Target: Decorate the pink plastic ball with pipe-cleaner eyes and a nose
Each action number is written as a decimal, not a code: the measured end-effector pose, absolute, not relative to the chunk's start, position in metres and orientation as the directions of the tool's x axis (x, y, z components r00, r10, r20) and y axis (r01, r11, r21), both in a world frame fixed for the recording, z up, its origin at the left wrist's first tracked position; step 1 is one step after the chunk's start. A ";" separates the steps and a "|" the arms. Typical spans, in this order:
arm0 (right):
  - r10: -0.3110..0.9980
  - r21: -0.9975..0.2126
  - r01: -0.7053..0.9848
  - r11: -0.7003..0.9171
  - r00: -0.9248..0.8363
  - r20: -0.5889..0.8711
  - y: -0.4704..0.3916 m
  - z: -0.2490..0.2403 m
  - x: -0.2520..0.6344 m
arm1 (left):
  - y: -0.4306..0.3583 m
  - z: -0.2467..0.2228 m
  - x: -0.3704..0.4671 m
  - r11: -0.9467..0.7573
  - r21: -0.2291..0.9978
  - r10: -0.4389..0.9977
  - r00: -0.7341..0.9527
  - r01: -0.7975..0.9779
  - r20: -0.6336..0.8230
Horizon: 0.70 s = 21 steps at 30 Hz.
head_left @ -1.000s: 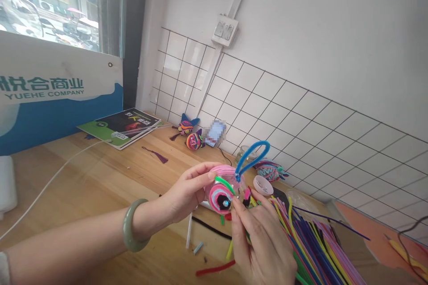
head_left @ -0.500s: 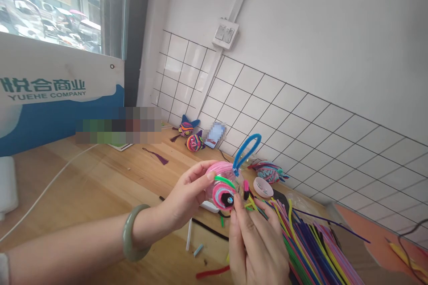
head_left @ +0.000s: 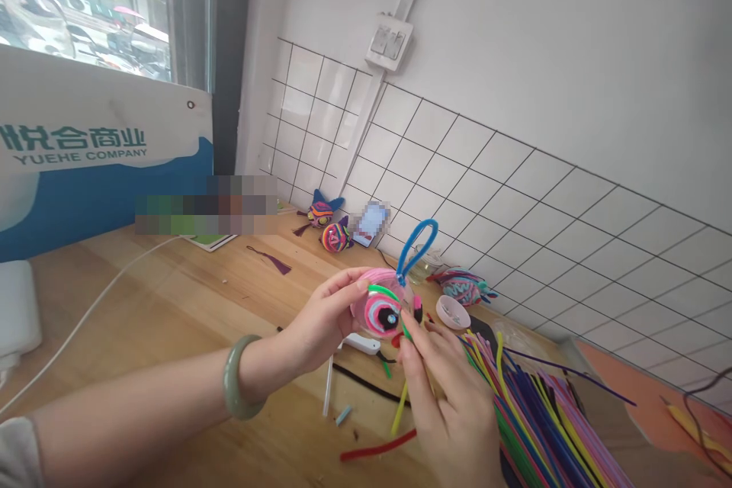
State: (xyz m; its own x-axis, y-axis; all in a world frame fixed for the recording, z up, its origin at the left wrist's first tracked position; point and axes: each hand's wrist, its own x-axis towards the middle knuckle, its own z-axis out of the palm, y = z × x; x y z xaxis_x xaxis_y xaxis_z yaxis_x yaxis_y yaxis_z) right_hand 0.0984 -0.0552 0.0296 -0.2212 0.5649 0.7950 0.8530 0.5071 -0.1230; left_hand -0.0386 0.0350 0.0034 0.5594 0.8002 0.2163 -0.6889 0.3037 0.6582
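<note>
My left hand (head_left: 320,320), with a green bangle (head_left: 233,381) at its wrist, grips a clear ball (head_left: 357,313) partly covered in pink pipe cleaner. On the ball's near side is a round eye (head_left: 390,318) of pink, white and black rings with a shiny centre. A green pipe cleaner (head_left: 384,290) curves over this eye, and a blue loop (head_left: 406,250) stands up from the top. Closed fingers of my right hand (head_left: 451,404) pinch the green strip's lower end beside the eye. A second eye shows partly at the far edge.
Many coloured pipe cleaners (head_left: 543,419) lie at right, near a small pink bowl (head_left: 453,313). Behind stand finished-looking yarn-like ornaments (head_left: 336,235) and a phone (head_left: 370,224). A white tool (head_left: 363,343) lies below the ball. A white cable (head_left: 97,293) crosses the left.
My right hand's fingertips have shifted up slightly along the eye's right side, and the green strip's end now shows there. The ball has turned a little, and the view has tilted slightly.
</note>
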 end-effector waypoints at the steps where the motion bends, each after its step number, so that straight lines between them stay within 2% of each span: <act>1: 0.615 -0.202 0.845 0.495 -0.176 0.769 -0.055 0.032 0.100 | 0.038 0.001 -0.038 0.323 0.652 0.795 0.571 -0.686 0.207; 4: 0.726 -0.423 0.811 0.404 -0.003 0.688 -0.055 0.038 0.112 | 0.049 -0.007 -0.035 0.400 0.634 0.764 0.623 -0.662 0.169; 7: 0.796 -0.587 0.762 0.275 0.162 0.583 -0.050 0.038 0.134 | 0.061 -0.016 -0.034 0.502 0.586 0.722 0.681 -0.636 0.120; 10: 0.896 -0.739 0.648 0.185 0.197 0.398 -0.040 0.033 0.162 | 0.073 -0.026 -0.034 0.534 0.568 0.724 0.686 -0.626 0.075; 13: 0.943 -0.833 0.549 0.067 0.239 0.233 -0.035 0.026 0.187 | 0.086 -0.035 -0.037 0.520 0.559 0.769 0.639 -0.645 0.022; 15: 0.988 -0.813 0.571 -0.110 0.152 -0.027 -0.034 0.021 0.203 | 0.094 -0.039 -0.040 0.525 0.556 0.772 0.635 -0.644 0.007; 17: 0.962 -0.716 0.655 -0.240 0.060 -0.268 -0.035 0.016 0.218 | 0.102 -0.041 -0.044 0.527 0.552 0.769 0.639 -0.646 0.012; 19: 0.941 -0.633 0.723 -0.277 0.071 -0.331 -0.032 0.009 0.232 | 0.108 -0.041 -0.048 0.524 0.560 0.769 0.639 -0.641 0.013; 21: 0.953 -0.572 0.770 -0.283 0.156 -0.262 -0.024 0.001 0.243 | 0.112 -0.041 -0.052 0.528 0.567 0.768 0.641 -0.632 -0.002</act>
State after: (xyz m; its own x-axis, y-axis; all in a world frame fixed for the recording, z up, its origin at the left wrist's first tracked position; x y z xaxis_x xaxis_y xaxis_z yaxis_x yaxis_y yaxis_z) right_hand 0.2429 -0.0236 0.0013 0.1557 0.9525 -0.2616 0.7698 -0.2830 -0.5721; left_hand -0.0517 0.1119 -0.0411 0.6406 0.7678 -0.0016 -0.6319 0.5284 0.5669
